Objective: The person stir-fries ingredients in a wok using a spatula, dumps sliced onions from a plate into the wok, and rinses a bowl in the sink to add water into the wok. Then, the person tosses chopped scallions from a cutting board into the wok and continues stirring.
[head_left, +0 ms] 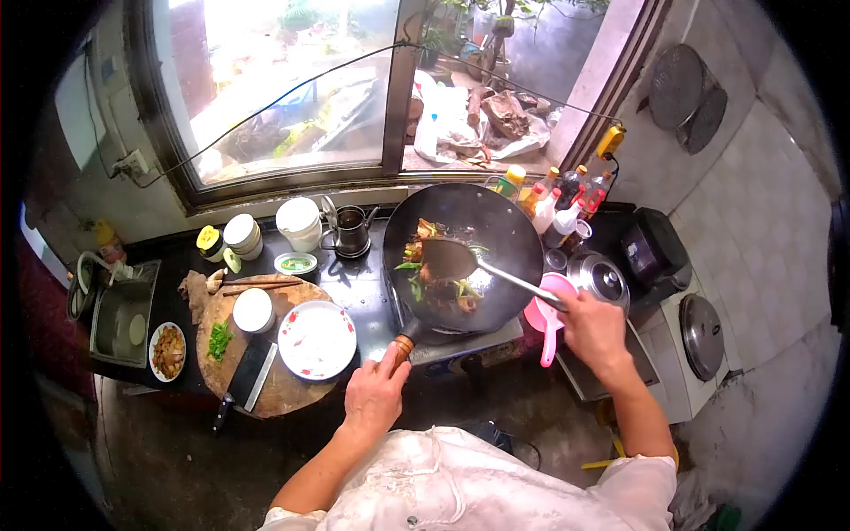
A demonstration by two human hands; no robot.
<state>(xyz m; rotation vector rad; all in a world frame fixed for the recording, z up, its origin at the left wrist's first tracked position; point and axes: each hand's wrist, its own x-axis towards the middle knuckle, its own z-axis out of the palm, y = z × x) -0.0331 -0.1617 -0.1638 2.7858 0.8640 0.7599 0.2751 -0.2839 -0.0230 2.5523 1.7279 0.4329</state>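
A dark wok (505, 234) sits on the gas stove (474, 345), with browned pieces and green vegetable strips (413, 274) gathered in its left half. My left hand (375, 389) is closed around the wok's wooden handle at the front. In my right hand (593, 327) is the metal handle of a spatula (452, 259), whose broad dark blade lies over the food and hides part of it. Just beneath my right hand is a pink ladle (551, 323), apart from the spatula.
Left of the wok, a round chopping board (292, 403) bears a cleaver (252, 376), chopped greens (219, 341), a white bowl (254, 311) and a floral plate (317, 341). Several seasoning bottles (562, 221) and a lidded pot (602, 279) stand to the right.
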